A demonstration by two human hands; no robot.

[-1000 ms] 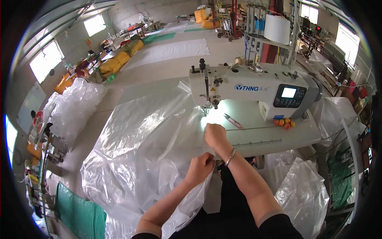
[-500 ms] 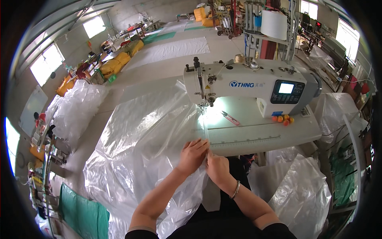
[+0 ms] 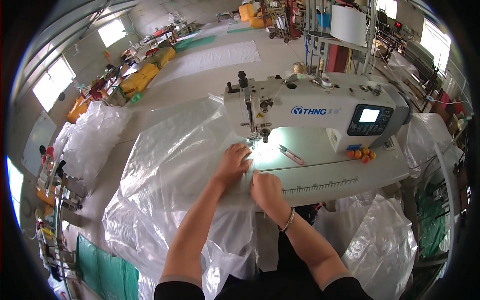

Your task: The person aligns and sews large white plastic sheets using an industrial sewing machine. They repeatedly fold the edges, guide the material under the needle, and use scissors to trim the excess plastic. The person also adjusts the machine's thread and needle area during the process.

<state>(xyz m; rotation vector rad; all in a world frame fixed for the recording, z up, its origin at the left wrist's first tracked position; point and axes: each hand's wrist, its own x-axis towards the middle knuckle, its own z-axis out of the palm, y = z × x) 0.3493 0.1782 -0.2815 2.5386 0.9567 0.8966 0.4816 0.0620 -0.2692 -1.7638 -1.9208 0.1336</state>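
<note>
A large clear plastic sheet (image 3: 172, 145) spreads over the left of the sewing table and hangs down its front in folds. Its right edge runs under the needle area of a white sewing machine (image 3: 300, 95). My left hand (image 3: 232, 165) lies on the sheet just before the presser foot, fingers stretched forward. Closer to me, my right hand (image 3: 267, 190) is closed on the sheet's edge, thumb and fingers pinched together. Thread snips (image 3: 291, 155) with a pink handle rest on the lit table, right of the needle.
Small orange-red balls or fruits (image 3: 361, 154) sit under the machine's right end. A ruler scale (image 3: 320, 186) marks the table's front. More plastic sheeting (image 3: 372, 245) is heaped below at right, and another pile (image 3: 95, 140) stands at left. A white thread cone (image 3: 348, 25) is behind the machine.
Both hands have moved forward toward the needle, carrying the sheet's edge along. My left hand has gone farther, so the hands are now more apart. The view has shifted slightly.
</note>
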